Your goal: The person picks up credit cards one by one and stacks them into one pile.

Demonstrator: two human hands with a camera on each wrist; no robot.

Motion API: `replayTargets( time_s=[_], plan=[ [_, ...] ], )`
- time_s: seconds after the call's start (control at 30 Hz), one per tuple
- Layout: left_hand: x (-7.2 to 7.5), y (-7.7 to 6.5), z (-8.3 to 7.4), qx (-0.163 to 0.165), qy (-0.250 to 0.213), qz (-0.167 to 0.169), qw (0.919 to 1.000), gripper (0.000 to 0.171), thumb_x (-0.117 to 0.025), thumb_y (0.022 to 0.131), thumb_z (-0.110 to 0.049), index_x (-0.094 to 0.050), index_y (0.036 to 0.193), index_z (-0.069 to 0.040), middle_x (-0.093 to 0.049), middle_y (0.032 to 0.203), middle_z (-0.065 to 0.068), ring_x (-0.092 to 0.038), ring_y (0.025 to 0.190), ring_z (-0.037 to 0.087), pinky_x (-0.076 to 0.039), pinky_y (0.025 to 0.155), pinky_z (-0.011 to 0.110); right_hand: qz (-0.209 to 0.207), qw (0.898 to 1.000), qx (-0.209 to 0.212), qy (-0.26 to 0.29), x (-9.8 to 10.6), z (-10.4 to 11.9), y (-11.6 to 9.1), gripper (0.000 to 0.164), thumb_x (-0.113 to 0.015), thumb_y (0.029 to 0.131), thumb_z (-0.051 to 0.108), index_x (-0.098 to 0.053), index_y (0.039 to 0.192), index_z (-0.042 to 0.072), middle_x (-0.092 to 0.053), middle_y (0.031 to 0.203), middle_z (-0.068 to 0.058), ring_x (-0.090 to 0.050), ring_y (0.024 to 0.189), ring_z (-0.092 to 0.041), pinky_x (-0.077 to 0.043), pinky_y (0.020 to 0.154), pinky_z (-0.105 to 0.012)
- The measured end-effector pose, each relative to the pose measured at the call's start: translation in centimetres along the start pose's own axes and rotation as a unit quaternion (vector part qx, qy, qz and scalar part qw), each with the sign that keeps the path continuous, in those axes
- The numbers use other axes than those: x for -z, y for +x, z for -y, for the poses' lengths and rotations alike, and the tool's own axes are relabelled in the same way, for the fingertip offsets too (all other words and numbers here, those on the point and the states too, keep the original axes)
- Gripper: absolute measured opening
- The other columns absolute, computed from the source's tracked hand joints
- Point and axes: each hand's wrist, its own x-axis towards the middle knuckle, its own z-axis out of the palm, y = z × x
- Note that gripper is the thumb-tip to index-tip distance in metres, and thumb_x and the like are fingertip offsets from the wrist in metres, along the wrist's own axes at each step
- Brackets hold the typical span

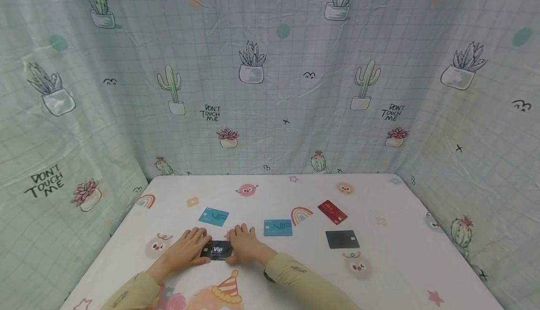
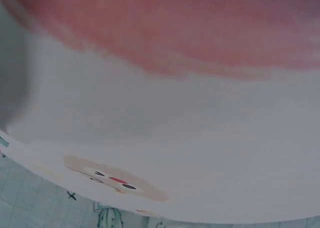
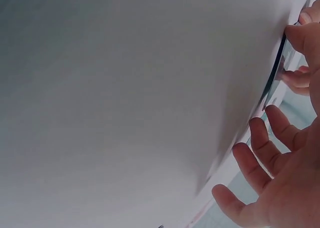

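Observation:
A black card printed "Vip" (image 1: pixel 217 252) lies between the two hands near the front of the table. At its left end the left hand (image 1: pixel 185 250) grips the card's edges between thumb and fingers. The right hand (image 1: pixel 244 245) holds the right end in the same way, thumb along the near edge. Seen side-on in the right wrist view, the card (image 3: pixel 276 70) is a thin dark strip at the right thumb, and the other fingers of the right hand (image 3: pixel 280 173) are spread. Neither hand nor card appears in the left wrist view.
Behind the hands lie a blue VIP card (image 1: pixel 213 216) and a second blue VIP card (image 1: pixel 278 227). Farther right are a red card (image 1: pixel 332 212) and a plain black card (image 1: pixel 342 239). A cactus-print curtain (image 1: pixel 274 127) encloses the white patterned table (image 1: pixel 401 253).

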Motion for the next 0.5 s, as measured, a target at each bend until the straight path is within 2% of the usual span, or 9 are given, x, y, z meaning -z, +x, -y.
replayTargets(
  time_s=[0.23, 0.4, 0.5],
  plan=[
    [0.38, -0.04, -0.22, 0.001, 0.0, 0.006, 1.0, 0.059, -0.044, 0.081, -0.06, -0.051, 0.117, -0.013, -0.048, 0.112, 0.007, -0.046, 0.104, 0.024, -0.039, 0.091, 0.046, -0.007, 1.0, 0.015, 0.016, -0.21, -0.19, 0.17, 0.06, -0.066, 0.071, 0.051, -0.046, 0.114, 0.016, -0.047, 0.101, 0.002, -0.037, 0.093, -0.014, -0.037, 0.085, -0.037],
    [0.47, -0.06, -0.44, 0.003, 0.005, 0.021, 0.9998, 0.062, -0.042, 0.083, -0.059, -0.052, 0.119, -0.01, -0.051, 0.116, 0.008, -0.046, 0.108, 0.025, -0.037, 0.094, 0.046, -0.024, 0.999, 0.038, 0.018, -0.3, -0.39, 0.12, 0.052, -0.067, 0.072, 0.048, -0.048, 0.111, 0.02, -0.048, 0.096, 0.006, -0.035, 0.087, -0.011, -0.032, 0.074, -0.03],
    [0.52, -0.13, -0.53, 0.001, 0.006, 0.015, 0.9999, 0.061, -0.044, 0.083, -0.058, -0.052, 0.119, -0.009, -0.051, 0.116, 0.007, -0.046, 0.108, 0.024, -0.037, 0.095, 0.044, -0.031, 0.998, 0.053, 0.014, -0.28, -0.39, 0.0, 0.05, -0.066, 0.072, 0.047, -0.05, 0.111, 0.02, -0.047, 0.095, 0.005, -0.033, 0.085, -0.011, -0.029, 0.07, -0.029]
  ],
)
